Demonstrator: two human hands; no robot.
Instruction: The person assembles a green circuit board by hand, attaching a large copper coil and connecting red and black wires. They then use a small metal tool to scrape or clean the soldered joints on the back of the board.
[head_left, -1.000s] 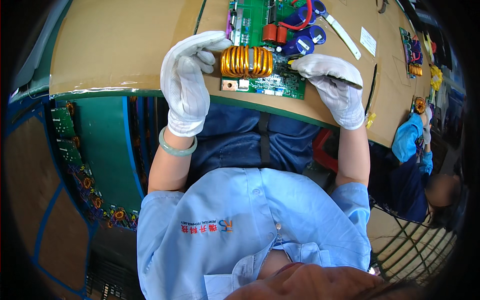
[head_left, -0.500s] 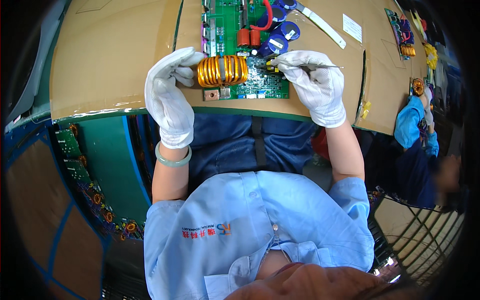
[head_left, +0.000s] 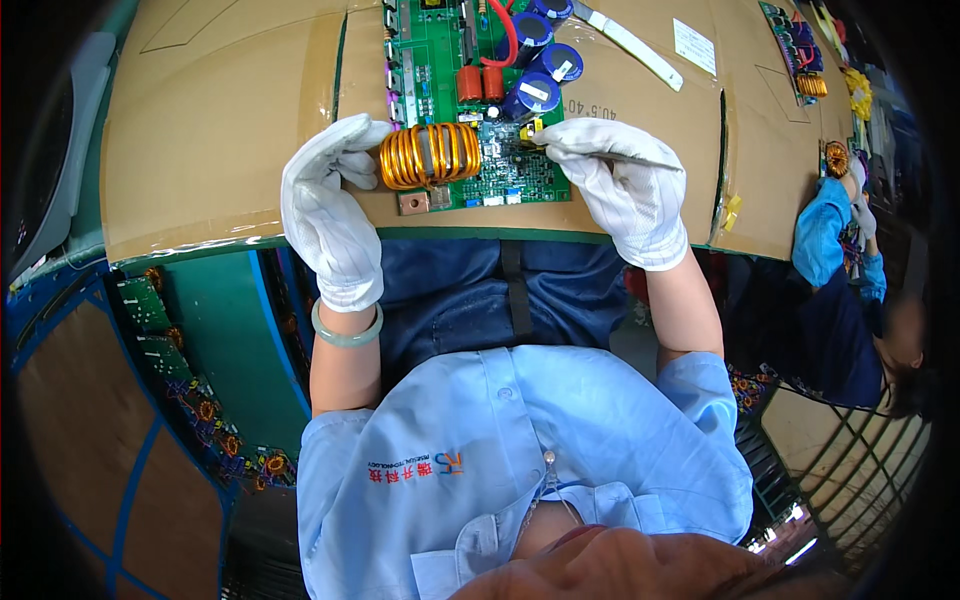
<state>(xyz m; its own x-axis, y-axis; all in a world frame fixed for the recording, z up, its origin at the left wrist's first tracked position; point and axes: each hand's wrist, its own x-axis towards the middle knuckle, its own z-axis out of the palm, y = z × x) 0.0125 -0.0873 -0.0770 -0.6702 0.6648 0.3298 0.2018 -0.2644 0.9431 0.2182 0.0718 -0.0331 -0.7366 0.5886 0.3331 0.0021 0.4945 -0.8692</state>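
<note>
A green circuit board (head_left: 430, 100) lies on brown cardboard in front of me. Near its lower left stands a large copper-wound coil (head_left: 430, 156); tall blue capacitors (head_left: 532, 95) and two red components (head_left: 480, 85) rise farther up. My left hand (head_left: 333, 210), in a white glove, is cupped with bent fingers beside the coil's left side, holding nothing that I can see. My right hand (head_left: 625, 190), also gloved, pinches a thin metal tool (head_left: 606, 156) that looks like tweezers. Its fingertips are by a small yellow component (head_left: 530, 130) at the board's right edge.
A white strap-like strip (head_left: 630, 50) and a white label (head_left: 695, 46) lie on the cardboard (head_left: 220, 130). At the far right are another board (head_left: 795, 60) and a co-worker's blue sleeve (head_left: 822, 220). Several boards with coils (head_left: 205, 410) stand low at left.
The whole scene has shifted slightly left and down in view. The right hand has turned a little, so less of the metal tool sticks out behind it. The left hand stays beside the coil.
</note>
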